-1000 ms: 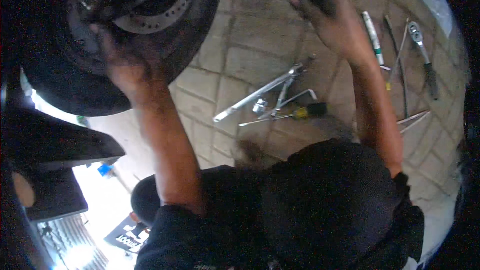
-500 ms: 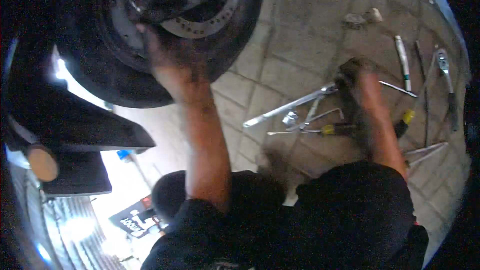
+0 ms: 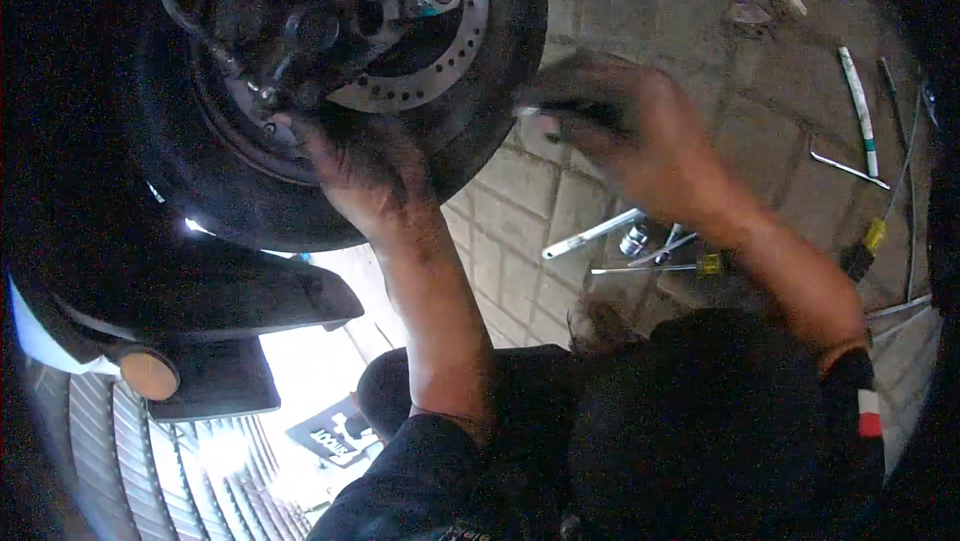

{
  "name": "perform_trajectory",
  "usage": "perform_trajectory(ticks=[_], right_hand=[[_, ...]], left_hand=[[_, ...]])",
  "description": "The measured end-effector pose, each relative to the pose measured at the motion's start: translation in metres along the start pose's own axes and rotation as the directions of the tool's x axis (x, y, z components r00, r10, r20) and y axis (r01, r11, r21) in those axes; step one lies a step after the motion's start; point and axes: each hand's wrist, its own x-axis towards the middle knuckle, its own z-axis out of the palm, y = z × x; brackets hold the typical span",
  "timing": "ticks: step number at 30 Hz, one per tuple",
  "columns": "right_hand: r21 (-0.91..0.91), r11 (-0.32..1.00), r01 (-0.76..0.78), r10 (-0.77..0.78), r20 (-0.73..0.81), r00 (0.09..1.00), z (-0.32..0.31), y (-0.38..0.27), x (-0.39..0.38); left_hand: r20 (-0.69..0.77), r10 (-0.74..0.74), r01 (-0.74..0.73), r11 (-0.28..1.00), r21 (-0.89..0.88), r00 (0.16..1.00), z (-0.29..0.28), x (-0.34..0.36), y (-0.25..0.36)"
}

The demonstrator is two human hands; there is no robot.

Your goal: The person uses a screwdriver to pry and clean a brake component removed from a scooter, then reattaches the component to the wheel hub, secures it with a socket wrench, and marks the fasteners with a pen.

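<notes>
A vehicle wheel with a black tyre [image 3: 480, 156] fills the upper left, with a drilled brake disc [image 3: 430, 86] and a dark brake caliper [image 3: 312, 31] showing inside it. My left hand [image 3: 370, 166] reaches to the lower edge of the caliper. Its fingertips are at a small metal fitting [image 3: 268, 128], and its curled fingers hide whatever lies between them. Beside the tyre's right edge, my right hand [image 3: 630, 121] is blurred by motion. Its fingers are closed around a small thing with a bright silvery tip, too smeared to name.
On the paving lie a long chrome bar [image 3: 590, 236], a socket [image 3: 633, 240], a screwdriver [image 3: 650, 270], a yellow-and-black handle [image 3: 868, 246], a thin bent rod [image 3: 848, 171] and a white stick [image 3: 858, 111]. A black panel [image 3: 215, 291] juts out at left, above a brightly lit floor.
My right hand has come from the tools on the paving up and left to the tyre. My left hand stays at the caliper. The view has shifted slightly.
</notes>
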Motion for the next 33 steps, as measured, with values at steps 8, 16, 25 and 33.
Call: perform_trajectory(ticks=[8,16,25,33], right_hand=[[-0.153,0.803,0.576,-0.590,-0.335,0.734,0.057,-0.035,0.053],[-0.287,0.670,0.685,-0.733,-0.403,0.548,0.079,-0.039,0.075],[-0.082,0.875,0.477,-0.482,-0.247,0.841,0.069,-0.074,0.048],[-0.148,0.975,0.163,-0.202,-0.304,0.931,0.081,-0.101,0.036]], left_hand=[[0.099,-0.030,0.040,0.995,-0.094,0.995,-0.005,-0.004,-0.006],[0.048,-0.013,0.022,0.984,-0.176,0.999,-0.015,-0.008,-0.007],[0.042,0.000,0.011,0.965,-0.262,0.999,-0.018,0.000,-0.019],[0.186,-0.194,0.265,0.795,-0.546,0.963,0.006,-0.017,0.008]])
